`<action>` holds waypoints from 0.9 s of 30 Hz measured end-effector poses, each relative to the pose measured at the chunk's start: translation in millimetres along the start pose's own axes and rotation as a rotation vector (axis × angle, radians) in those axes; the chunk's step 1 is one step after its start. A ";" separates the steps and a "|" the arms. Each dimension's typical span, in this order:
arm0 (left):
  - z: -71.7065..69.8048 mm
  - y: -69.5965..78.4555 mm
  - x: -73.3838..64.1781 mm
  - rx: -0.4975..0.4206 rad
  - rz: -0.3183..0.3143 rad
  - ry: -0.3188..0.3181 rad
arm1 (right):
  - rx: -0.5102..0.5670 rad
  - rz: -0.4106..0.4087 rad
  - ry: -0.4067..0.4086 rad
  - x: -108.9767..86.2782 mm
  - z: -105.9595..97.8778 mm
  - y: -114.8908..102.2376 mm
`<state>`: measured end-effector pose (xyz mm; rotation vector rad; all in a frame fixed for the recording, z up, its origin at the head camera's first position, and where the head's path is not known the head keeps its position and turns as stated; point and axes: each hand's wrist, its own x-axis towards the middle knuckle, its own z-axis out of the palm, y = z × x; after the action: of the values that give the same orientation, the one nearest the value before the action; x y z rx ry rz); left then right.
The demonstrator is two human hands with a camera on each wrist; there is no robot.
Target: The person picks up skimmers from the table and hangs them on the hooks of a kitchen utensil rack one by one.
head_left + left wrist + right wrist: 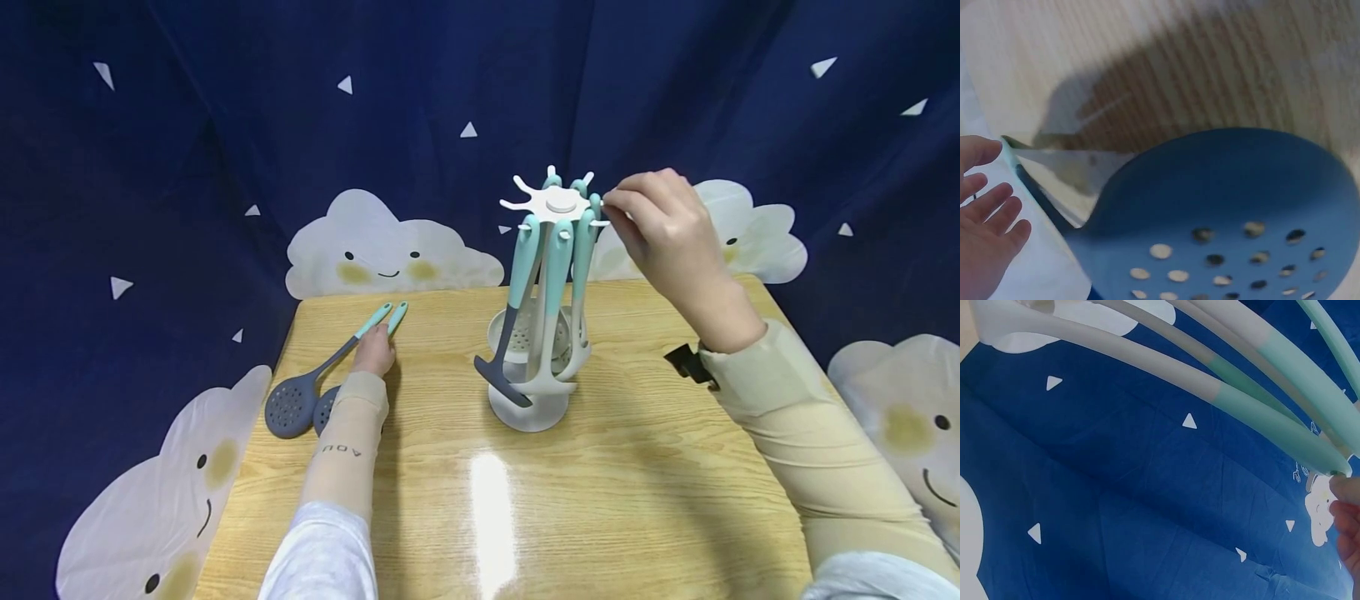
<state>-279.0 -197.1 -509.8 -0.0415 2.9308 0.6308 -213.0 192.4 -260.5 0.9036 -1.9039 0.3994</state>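
A white utensil stand [561,200] with hook arms carries several utensils with turquoise handles. My right hand [663,229] is at its right side, thumb and fingers pinching at the top end of a hung grey utensil with a turquoise handle [1254,415]; in the right wrist view the thumb meets the handle's end. At the table's left lie two dark grey-blue skimmers, one in full view [292,407] and another partly under my left forearm [324,408]. My left hand [375,350] is over that second one's handle; in the left wrist view its fingers [1000,209] are loosely spread beside the handle.
The stand's round white base [528,417] rests on the wooden table [637,467]. Perforated and solid utensil heads hang low around its pole. A dark blue curtain [420,50] with white clouds hangs behind the table's back edge and along both sides.
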 end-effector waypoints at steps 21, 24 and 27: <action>9.7 -10.4 7.5 0.058 -0.097 -0.087 | -0.003 -0.004 -0.013 -0.6 0.0 0.7; 10.5 -11.3 8.0 0.065 -0.101 -0.087 | 0.004 -0.004 -0.002 -0.5 0.6 0.5; 10.0 -11.0 6.5 0.069 -0.091 -0.072 | 0.007 -0.005 0.004 -0.3 0.8 0.3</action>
<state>-283.5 -203.0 -524.3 -0.1410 2.8598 0.5058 -213.6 192.3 -261.1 0.9117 -1.8976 0.4049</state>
